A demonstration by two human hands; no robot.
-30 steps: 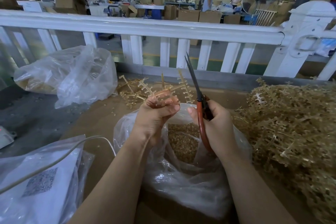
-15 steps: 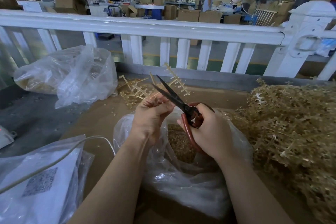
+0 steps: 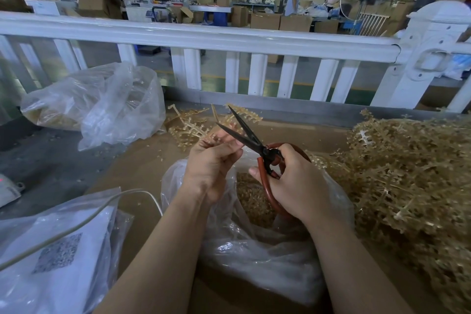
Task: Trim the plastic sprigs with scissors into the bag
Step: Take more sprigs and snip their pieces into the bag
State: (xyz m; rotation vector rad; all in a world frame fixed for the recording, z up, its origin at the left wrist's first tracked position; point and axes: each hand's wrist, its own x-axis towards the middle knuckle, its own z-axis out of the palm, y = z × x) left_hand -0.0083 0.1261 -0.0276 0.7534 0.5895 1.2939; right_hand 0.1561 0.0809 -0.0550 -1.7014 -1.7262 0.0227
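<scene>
The left hand (image 3: 212,160) is pinching a sprig (image 3: 216,132) by its stem, lifting it over the open mouth of the bag (image 3: 254,250) so that, by my reading, whatever gets snipped off is falling straight in among the trimmings already heaped there. The right hand (image 3: 293,181) is gripping the red loops of the scissors (image 3: 254,143), thumb through one and fingers round the other; the blades are standing parted in a narrow V, angled up and away with the sprig's branches at their opening, which looks like the set-up for a cut. The bag is sitting at the near edge of the worktop (image 3: 142,166), between the forearms, close enough that neither hand is having to reach.

A big pile (image 3: 407,173) of sprigs is lying along the right edge, touching the bag. More loose sprigs are lying toward the far edge, behind the hands. A second clear bag (image 3: 102,104) is slumping at the far left corner, and a sack (image 3: 51,250) with a printed code is lying at the near left. A white railing (image 3: 229,38) is running behind the worktop, and beyond it people are standing among cardboard boxes in a workshop hall.
</scene>
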